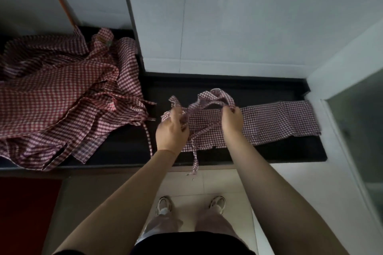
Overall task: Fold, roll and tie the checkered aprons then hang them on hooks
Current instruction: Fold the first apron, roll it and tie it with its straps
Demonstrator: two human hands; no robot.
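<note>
Red-checkered folded apron (pixel 275 121) lies flat on black tabletop (pixel 290 151). Left hand (pixel 172 130) and right hand (pixel 232 119) each pinch its straps (pixel 209 99) over the left end. Unfolded aprons pile (pixel 62 97) sits left.

Matt checkered cloth apron (pixel 275 119) on a dark, perhaps polished stone ledge (pixel 269 151)

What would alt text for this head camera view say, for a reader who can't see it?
Seen from above, a person's left hand and right hand grip the straps of a folded checkered apron lying on a dark ledge. A heap of unfolded checkered aprons lies on its left.
</note>
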